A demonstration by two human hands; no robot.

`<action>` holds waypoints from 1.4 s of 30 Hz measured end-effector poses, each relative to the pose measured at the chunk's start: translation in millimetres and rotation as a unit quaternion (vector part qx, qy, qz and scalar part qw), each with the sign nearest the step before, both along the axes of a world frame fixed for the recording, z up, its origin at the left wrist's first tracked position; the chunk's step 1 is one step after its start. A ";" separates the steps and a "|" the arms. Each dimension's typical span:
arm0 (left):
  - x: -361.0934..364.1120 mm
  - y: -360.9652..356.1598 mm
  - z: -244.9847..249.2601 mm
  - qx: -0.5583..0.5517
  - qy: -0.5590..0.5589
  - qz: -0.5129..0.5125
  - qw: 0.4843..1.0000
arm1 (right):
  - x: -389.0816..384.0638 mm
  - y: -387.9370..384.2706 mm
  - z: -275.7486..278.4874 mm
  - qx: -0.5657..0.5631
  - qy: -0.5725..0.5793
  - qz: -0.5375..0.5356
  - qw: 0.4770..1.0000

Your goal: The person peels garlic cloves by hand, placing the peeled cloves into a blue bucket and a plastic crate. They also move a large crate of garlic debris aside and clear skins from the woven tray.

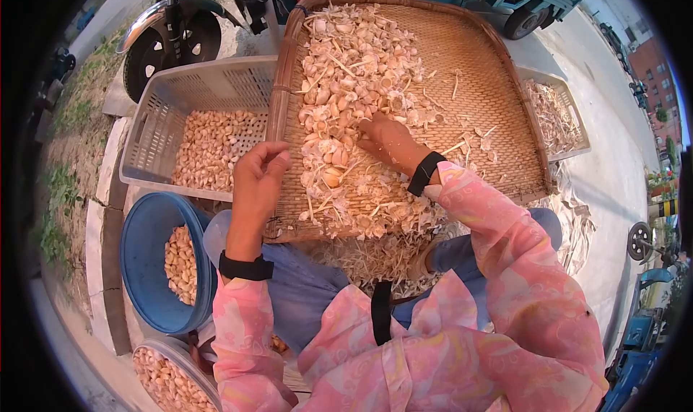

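Note:
A round woven bamboo tray [498, 116] rests on my lap, tilted up at the far side. A heap of garlic cloves and papery skins [354, 72] covers its left half. My right hand [386, 141] reaches into the heap with its fingers down among the cloves; I cannot tell what it grips. My left hand [258, 175] hovers at the tray's left rim, fingers curled and pinched together, with nothing clearly seen in them. Both wrists wear black bands under pink sleeves.
A grey plastic crate [155, 119] with peeled cloves stands left of the tray. A blue bucket [141, 260] and a clear tub [170, 379] of cloves sit lower left. Another crate [570, 116] holds skins at right. A scooter wheel [162, 44] is behind. Skins litter the ground.

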State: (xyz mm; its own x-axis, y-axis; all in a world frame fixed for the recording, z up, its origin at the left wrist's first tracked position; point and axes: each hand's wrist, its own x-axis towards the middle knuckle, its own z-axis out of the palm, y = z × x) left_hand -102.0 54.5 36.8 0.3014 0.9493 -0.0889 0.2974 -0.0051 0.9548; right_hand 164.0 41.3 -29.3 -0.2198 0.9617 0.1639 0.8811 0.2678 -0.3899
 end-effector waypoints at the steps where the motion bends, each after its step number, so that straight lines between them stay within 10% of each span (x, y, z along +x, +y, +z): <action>1: 21.1 2.7 -7.7 0.022 0.010 -0.037 0.999 | 0.0 1.3 0.3 -0.010 -0.018 0.007 1.000; 6: 119.4 23.5 -51.0 0.316 0.231 -0.128 0.911 | 23.6 -3.7 4.0 -0.049 -0.045 0.030 0.997; 7: 134.5 25.3 -59.0 0.319 0.282 -0.130 0.895 | 27.4 -6.8 5.3 -0.128 0.148 -0.038 0.980; 9: 153.1 27.8 -64.0 0.313 0.340 -0.155 0.873 | 28.9 -21.3 19.6 -0.262 0.508 -0.173 0.802; 14: 157.7 33.0 -52.0 0.272 0.372 -0.241 0.854 | 34.2 -52.8 36.9 -0.262 0.746 -0.119 0.601; 16: 154.6 38.9 -55.6 0.250 0.402 -0.224 0.852 | 37.9 -61.2 37.5 -0.273 0.756 -0.095 0.587; 19: 129.8 24.4 -36.9 -0.099 0.024 -0.165 0.981 | 34.8 -66.7 42.8 -0.280 0.758 -0.097 0.581; 25: 62.2 -35.4 18.0 -0.326 -0.342 -0.074 0.878 | 13.5 -50.5 39.1 -0.269 0.759 -0.123 0.581; 30: 42.6 -69.0 47.9 -0.324 -0.444 -0.027 0.835 | -20.6 -50.2 58.8 -0.276 0.751 -0.072 0.595; 34: 25.6 -120.6 136.7 -0.186 -0.421 -0.286 0.841 | -24.8 -58.8 48.9 -0.287 0.689 -0.113 0.656; 37: 46.6 -166.9 140.8 -0.089 -0.638 -0.322 0.694 | -18.0 -63.9 33.3 -0.303 0.665 -0.126 0.671; 42: 53.3 -175.4 154.8 -0.137 -0.638 -0.282 0.703 | -4.8 -70.9 23.7 -0.329 0.619 -0.131 0.702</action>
